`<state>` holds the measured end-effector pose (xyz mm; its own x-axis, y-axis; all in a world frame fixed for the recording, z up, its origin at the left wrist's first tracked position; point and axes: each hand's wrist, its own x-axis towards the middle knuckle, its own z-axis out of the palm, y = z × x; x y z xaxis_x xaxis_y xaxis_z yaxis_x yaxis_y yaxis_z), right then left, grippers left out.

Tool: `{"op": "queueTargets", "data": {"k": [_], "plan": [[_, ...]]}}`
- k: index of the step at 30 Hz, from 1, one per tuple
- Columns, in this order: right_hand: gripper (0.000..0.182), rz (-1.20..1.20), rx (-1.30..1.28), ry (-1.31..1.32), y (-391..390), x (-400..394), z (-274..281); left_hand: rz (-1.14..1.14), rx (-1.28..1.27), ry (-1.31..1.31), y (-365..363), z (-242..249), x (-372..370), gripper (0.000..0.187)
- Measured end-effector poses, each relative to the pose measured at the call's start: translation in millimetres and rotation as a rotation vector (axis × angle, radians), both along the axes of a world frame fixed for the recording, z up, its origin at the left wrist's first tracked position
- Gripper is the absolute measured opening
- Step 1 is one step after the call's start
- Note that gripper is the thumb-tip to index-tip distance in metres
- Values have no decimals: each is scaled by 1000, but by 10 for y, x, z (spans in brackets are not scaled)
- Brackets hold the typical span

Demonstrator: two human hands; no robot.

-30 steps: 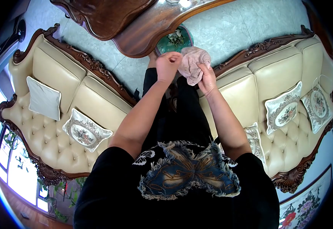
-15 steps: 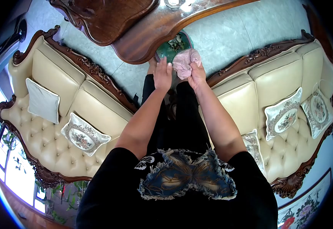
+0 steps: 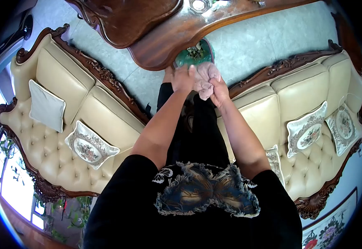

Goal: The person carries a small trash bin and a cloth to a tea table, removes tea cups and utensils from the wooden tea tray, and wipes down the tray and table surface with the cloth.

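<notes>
A crumpled pink cloth (image 3: pixel 206 76) hangs in my right hand (image 3: pixel 219 92), whose fingers are closed around its right side. My left hand (image 3: pixel 184 79) is at the cloth's left edge with its fingers stretched forward, and its thumb side meets the fabric. Just beyond both hands stands a bin with a green liner (image 3: pixel 184 59). Dry-looking leaves and plant scraps (image 3: pixel 196 52) lie inside it. The near part of the bin is hidden behind my hands and the cloth.
A dark wooden table (image 3: pixel 160 50) with a curved edge overhangs close to the bin. Cream tufted sofas with carved frames flank me, the left sofa (image 3: pixel 64 70) and the right sofa (image 3: pixel 301 81), both bearing cushions. A glass dish (image 3: pixel 198 6) sits on the tabletop.
The cloth has shifted toward my left hand, and the two now meet. My right hand has come slightly lower, bunching the cloth. The view has moved a little.
</notes>
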<state>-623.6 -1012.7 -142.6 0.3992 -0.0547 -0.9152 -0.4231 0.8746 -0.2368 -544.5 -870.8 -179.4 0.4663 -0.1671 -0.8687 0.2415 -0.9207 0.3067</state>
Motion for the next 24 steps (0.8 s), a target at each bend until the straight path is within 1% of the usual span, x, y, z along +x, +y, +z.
{"op": "queueTargets", "data": {"k": [1,2,4,5,6,8,9,10,12,13,14,16,18,20,21,22,24], "plan": [[52,5,-26,-4,-5,12,-7,155,23,-221,21,42,-115,61],[52,10,-28,-10,-9,16,-10,160,21,-226,23,24,-136,61],[54,55,-50,5,0,-3,2,-105,-557,-249,42,152,-125,66],[57,62,-38,-6,-5,-14,19,-116,-496,-134,32,266,-195,65],[57,64,-37,-9,24,-44,78,-116,-494,-138,64,245,-220,65],[54,77,-122,26,23,-38,197,122,38,-20,49,162,-158,63],[58,42,-110,12,12,-55,232,178,-82,-148,45,245,-110,59],[58,44,-111,4,19,-87,271,180,-84,-155,41,350,-118,59],[54,53,-53,-43,-38,-125,319,194,-674,-413,-95,572,-127,57],[54,49,-44,-35,-75,-170,315,270,-931,-198,-119,402,-315,55],[54,55,-43,-63,-82,-224,343,31,-876,-187,-93,403,-357,60],[56,-27,-33,-73,-104,-214,456,-88,-283,-126,-27,796,-289,65],[55,-5,-62,-98,-158,-194,742,-98,111,-227,191,816,-177,65],[56,-10,-39,-131,-271,-200,927,-24,-35,-319,579,919,-133,59],[56,-6,12,-135,-350,-224,998,9,-194,-455,783,1003,-146,57],[56,-1,64,-141,-450,-251,1053,14,-191,-486,960,1186,-134,57],[57,47,117,-147,-676,-356,1096,92,-304,-555,1295,1520,-124,55]]}}
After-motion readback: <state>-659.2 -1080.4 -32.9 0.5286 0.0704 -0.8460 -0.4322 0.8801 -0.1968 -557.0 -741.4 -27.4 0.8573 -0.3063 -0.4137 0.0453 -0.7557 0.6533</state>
